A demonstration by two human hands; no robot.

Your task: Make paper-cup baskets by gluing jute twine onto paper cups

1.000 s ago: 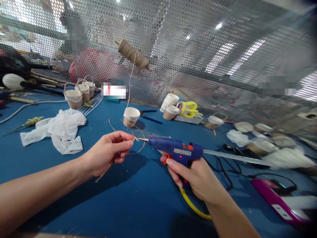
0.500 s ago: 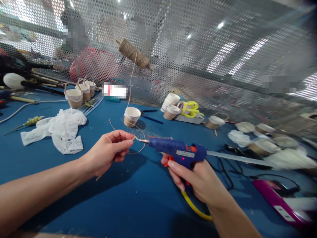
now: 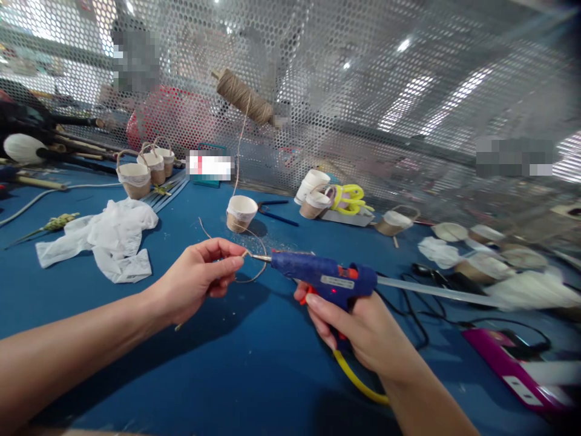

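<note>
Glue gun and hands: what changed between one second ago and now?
The right hand with the glue gun shifted slightly to the right. Its nozzle stays at the end of the twine pinched by the left hand. Nothing was grasped or released.

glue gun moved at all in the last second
No, barely. The nozzle of the glue gun stays below and right of the paper cup, at the twine pinched in the left hand.

change | glue gun [image 3: 324,277] and right hand [image 3: 363,330] shifted slightly right and down over the last second
</note>
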